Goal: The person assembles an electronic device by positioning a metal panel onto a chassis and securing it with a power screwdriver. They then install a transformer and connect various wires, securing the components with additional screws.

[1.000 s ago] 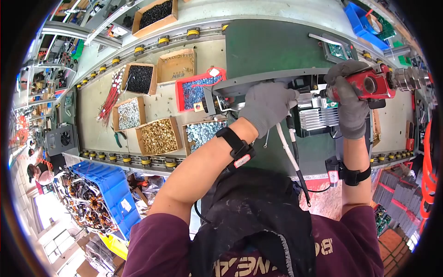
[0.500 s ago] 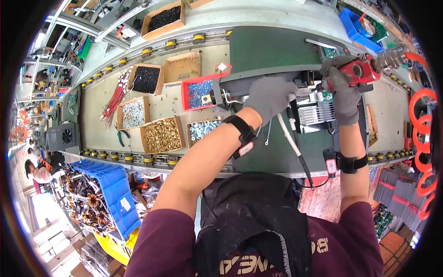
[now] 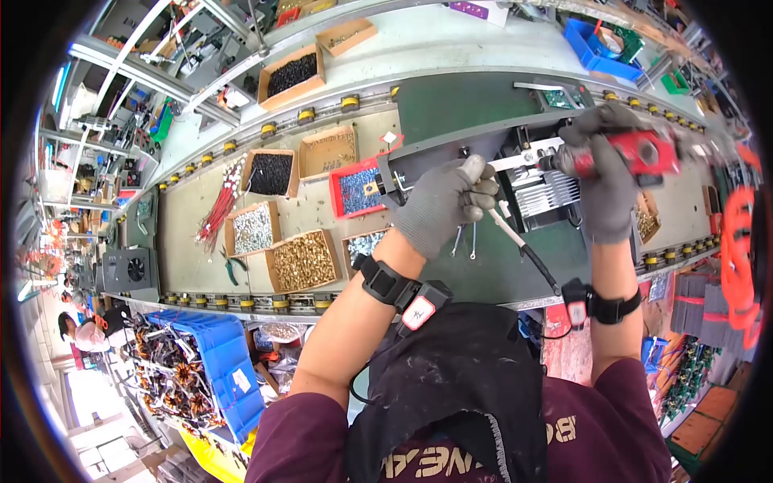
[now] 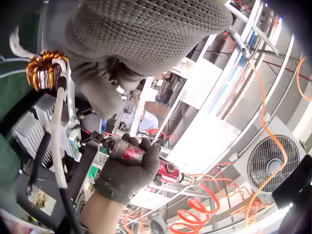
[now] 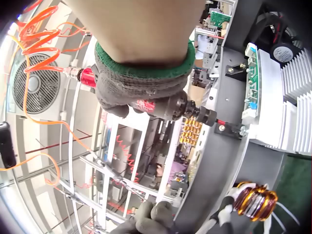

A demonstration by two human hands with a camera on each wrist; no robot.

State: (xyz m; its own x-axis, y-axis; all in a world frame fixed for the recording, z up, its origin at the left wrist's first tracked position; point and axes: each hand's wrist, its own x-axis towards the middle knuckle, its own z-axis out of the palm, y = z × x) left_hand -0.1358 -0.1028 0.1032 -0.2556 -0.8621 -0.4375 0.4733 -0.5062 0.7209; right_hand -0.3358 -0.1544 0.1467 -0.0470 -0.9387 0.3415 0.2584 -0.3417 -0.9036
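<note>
You are wrapping your right grip (image 3: 605, 193) fully around the body of the red air screwdriver (image 3: 644, 151), holding it level and pointing it to your left. Its black nose is meeting a small black bracket (image 5: 229, 129) on the grey metal frame (image 3: 439, 153) of the unit in front of you. The finned heat sink (image 3: 547, 196) is sitting just below the tool's tip, inside that frame. Your left grip (image 3: 439, 208) is curling its gloved fingers against the frame's top edge, to the left of the screwdriver and well apart from your other hand. I cannot tell whether it is clamping anything. A white-sleeved cable (image 3: 506, 229) is trailing out from under it toward you. A copper-wound ring coil (image 5: 256, 204) is lying close beside those fingers. The whole unit is resting on a green mat (image 3: 475, 101) on the worktop (image 3: 193, 209). To your left, a red tray (image 3: 358, 189) and a box of brass parts (image 3: 302, 260) are sitting with other cardboard boxes of small hardware. An orange coiled hose (image 3: 737, 233) is hanging at your far right.
</note>
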